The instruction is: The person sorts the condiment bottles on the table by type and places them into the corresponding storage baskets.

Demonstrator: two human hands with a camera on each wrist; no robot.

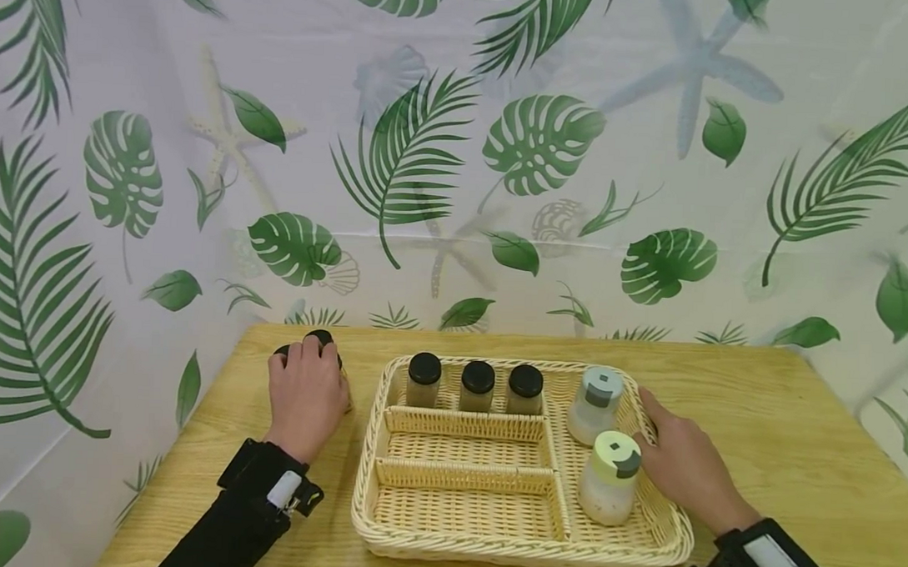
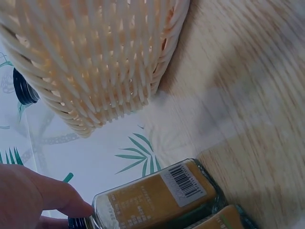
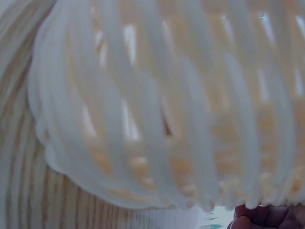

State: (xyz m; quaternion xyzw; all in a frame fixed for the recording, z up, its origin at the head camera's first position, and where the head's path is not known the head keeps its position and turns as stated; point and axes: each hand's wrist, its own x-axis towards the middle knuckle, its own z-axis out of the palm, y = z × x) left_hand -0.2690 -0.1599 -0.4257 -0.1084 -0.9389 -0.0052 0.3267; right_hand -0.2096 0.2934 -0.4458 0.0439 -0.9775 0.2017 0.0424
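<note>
At the table's left side, my left hand [image 1: 307, 395] grips a glass spice jar [image 2: 152, 198] with a yellow label, barcode and black cap. Thumb and fingers are at the cap end in the left wrist view. A second jar [image 2: 226, 218] with a yellow label lies right beside it; whether the hand holds that one too is unclear. My right hand [image 1: 691, 467] holds the right rim of a woven basket [image 1: 520, 553], fingers partly hidden by it. Three black-capped jars [image 1: 477, 384] stand in its back left compartment.
The basket's right compartment holds a jar with a grey-blue lid [image 1: 596, 405] and another with a pale yellow lid [image 1: 611, 477]. Dividers [image 1: 466, 476] split the left part into three sections. A leaf-patterned cloth [image 1: 459, 150] hangs behind the wooden table [image 1: 779, 428].
</note>
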